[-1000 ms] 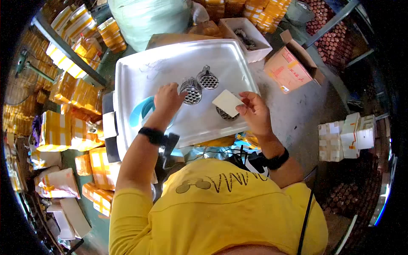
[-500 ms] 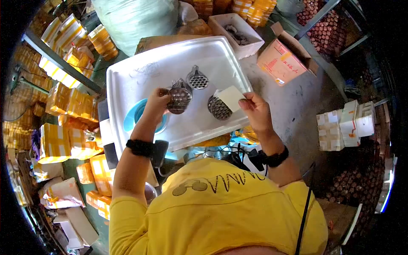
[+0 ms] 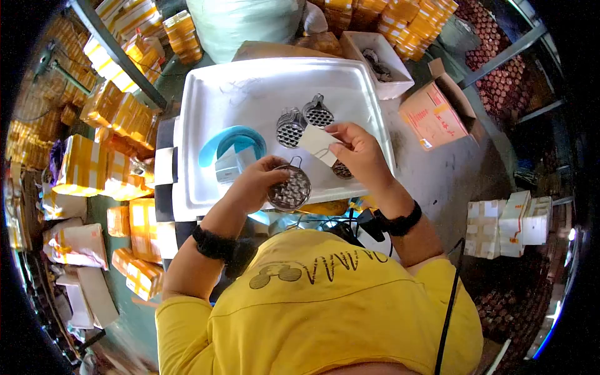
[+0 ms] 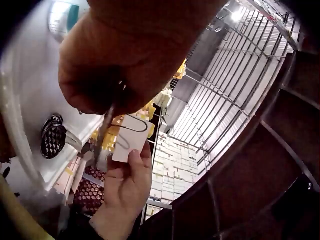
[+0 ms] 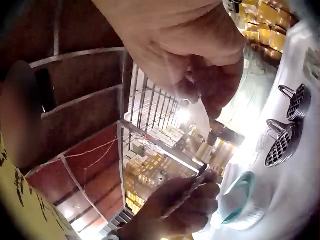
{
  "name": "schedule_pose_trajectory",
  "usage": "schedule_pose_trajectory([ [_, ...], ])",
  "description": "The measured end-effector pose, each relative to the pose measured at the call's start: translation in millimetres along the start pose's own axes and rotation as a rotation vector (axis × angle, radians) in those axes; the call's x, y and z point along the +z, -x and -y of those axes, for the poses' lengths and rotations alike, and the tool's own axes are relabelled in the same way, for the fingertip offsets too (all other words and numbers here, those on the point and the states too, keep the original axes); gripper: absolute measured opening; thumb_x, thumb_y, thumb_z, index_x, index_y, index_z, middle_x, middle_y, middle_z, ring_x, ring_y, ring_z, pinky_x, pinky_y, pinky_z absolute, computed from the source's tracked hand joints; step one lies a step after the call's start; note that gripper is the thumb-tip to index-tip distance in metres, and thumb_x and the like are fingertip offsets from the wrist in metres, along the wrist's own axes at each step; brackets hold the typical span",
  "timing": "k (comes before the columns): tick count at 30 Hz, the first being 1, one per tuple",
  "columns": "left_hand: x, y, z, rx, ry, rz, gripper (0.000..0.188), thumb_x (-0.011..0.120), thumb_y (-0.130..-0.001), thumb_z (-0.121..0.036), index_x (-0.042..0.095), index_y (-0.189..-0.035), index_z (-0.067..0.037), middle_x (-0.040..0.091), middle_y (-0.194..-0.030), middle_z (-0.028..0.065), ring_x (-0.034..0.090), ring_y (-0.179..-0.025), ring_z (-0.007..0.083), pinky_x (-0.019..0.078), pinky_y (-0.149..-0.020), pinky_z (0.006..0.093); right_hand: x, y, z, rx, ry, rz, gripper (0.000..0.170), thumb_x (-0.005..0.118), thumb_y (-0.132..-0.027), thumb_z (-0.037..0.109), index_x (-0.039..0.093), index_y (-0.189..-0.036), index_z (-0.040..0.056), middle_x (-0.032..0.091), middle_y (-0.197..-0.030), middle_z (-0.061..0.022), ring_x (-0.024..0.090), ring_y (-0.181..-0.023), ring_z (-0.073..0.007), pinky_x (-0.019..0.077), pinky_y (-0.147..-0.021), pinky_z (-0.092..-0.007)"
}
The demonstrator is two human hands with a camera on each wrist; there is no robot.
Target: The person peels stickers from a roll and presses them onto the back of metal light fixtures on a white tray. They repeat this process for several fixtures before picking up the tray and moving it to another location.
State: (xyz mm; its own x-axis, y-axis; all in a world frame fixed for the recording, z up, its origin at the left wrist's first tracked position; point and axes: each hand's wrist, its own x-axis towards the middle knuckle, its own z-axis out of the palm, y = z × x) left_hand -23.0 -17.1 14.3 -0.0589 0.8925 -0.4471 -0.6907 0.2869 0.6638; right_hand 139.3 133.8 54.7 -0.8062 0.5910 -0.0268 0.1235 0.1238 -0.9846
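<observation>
Among taped boxes, a white tray holds discs.

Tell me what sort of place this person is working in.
Probably a packing workshop or storeroom: tape-wrapped boxes are piled around, a bulging pale sack stands beyond the white work surface, and round metal pieces lie on it.

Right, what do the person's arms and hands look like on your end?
The left hand and right hand are ungloved. A black band circles each wrist, with a dark device at the right one. The sleeves are yellow and short, and a thin black cord runs past the right one.
</observation>
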Motion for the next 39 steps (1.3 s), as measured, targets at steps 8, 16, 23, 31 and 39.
schedule_pose_trajectory([
  [8,9.9,13.1,-3.4,-0.019,0.026,0.093,0.035,0.050,-0.077,0.002,0.045,-0.112,0.004,0.058,-0.093,0.0139,0.061,-0.075,0.0193,0.0532,-0.069,0.0285,9.7,4.1,12.0,0.090,0.050,0.240,0.031,0.052,-0.080,-0.003,0.049,-0.111,-0.0002,0.058,-0.097,-0.0095,0.056,-0.088,-0.0108,0.0454,-0.076,-0.0215],
  [16,10.6,13.2,-3.4,-0.016,0.056,0.129,0.029,0.049,-0.077,0.004,0.049,-0.106,0.005,0.059,-0.090,0.0139,0.061,-0.076,0.0183,0.0528,-0.070,0.0286,11.0,8.0,18.5,0.077,0.081,0.214,0.029,0.051,-0.081,-0.003,0.050,-0.110,0.0002,0.058,-0.098,-0.0094,0.056,-0.089,-0.0115,0.0451,-0.078,-0.0224],
  [23,9.6,13.3,-3.4,-0.020,0.045,0.073,0.025,0.048,-0.078,0.003,0.052,-0.102,0.006,0.060,-0.089,0.0137,0.062,-0.071,0.0186,0.0532,-0.067,0.0272,13.1,10.0,16.5,0.044,0.055,0.251,0.033,0.054,-0.081,-0.001,0.047,-0.113,0.0015,0.056,-0.102,-0.0095,0.054,-0.094,-0.0133,0.0445,-0.080,-0.0246],
  [31,8.8,19.9,-6.0,-0.027,-0.011,0.069,0.023,0.049,-0.078,0.001,0.055,-0.099,0.005,0.061,-0.089,0.0140,0.062,-0.074,0.0204,0.0525,-0.068,0.0285,-1.3,0.5,22.2,-0.324,-0.039,0.282,0.041,0.056,-0.080,0.005,0.043,-0.118,0.0057,0.042,-0.124,-0.0105,0.041,-0.114,-0.0205,0.0374,-0.091,-0.0334],
  [39,14.8,30.4,-8.8,-0.077,-0.028,0.128,0.022,0.050,-0.079,-0.003,0.056,-0.099,0.006,0.061,-0.088,0.0121,0.061,-0.073,0.0180,0.0511,-0.069,0.0277,9.7,-11.4,61.6,-0.748,0.587,0.584,0.030,0.067,-0.060,-0.004,0.063,-0.085,0.0120,0.048,-0.106,-0.0089,0.041,-0.114,-0.0281,0.0372,-0.091,-0.0361],
])
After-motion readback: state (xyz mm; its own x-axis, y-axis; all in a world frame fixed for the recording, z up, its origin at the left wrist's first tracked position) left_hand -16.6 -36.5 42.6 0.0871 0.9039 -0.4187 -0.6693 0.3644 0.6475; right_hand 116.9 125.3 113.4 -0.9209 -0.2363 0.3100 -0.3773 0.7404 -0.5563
